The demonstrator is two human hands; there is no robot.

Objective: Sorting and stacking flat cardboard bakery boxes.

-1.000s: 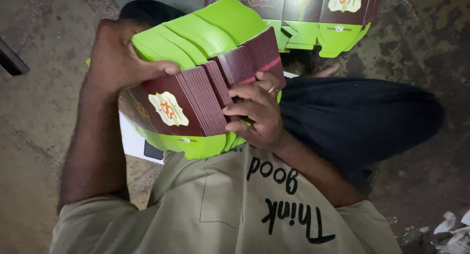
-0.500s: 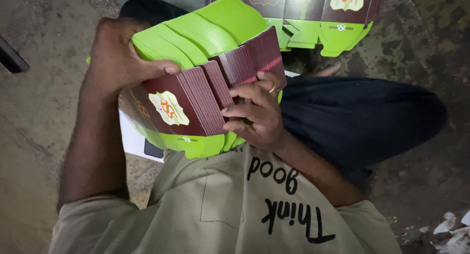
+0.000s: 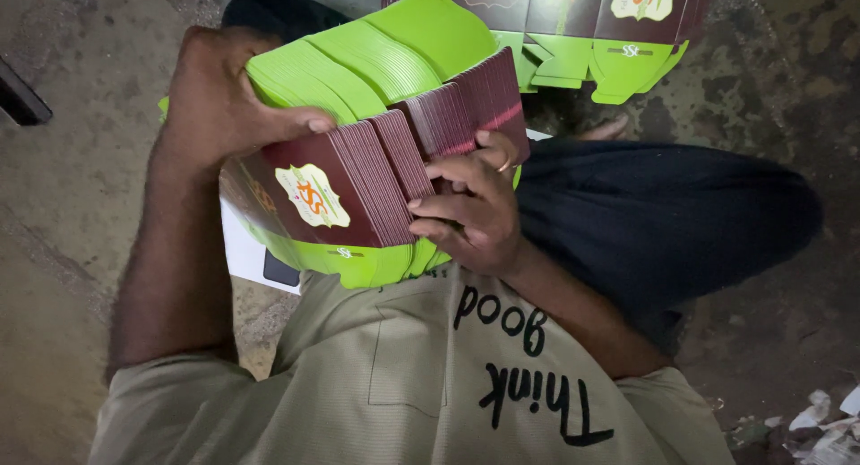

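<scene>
A thick stack of flat folded cartons (image 3: pixel 358 174), maroon with green flaps and a cream label, is held in front of my chest. My left hand (image 3: pixel 219 102) grips the stack's upper left edge, thumb lying across the green flaps. My right hand (image 3: pixel 475 205) holds the stack's right side, fingers pressed into the fanned maroon edges, a ring on one finger. The stack rests against my beige shirt (image 3: pixel 421 375).
More flat cartons of the same kind (image 3: pixel 582 26) lie on the concrete floor at the top. My dark-trousered leg (image 3: pixel 663 223) stretches to the right. A white object (image 3: pixel 246 254) sits under the stack. Paper scraps (image 3: pixel 824 425) lie at the bottom right.
</scene>
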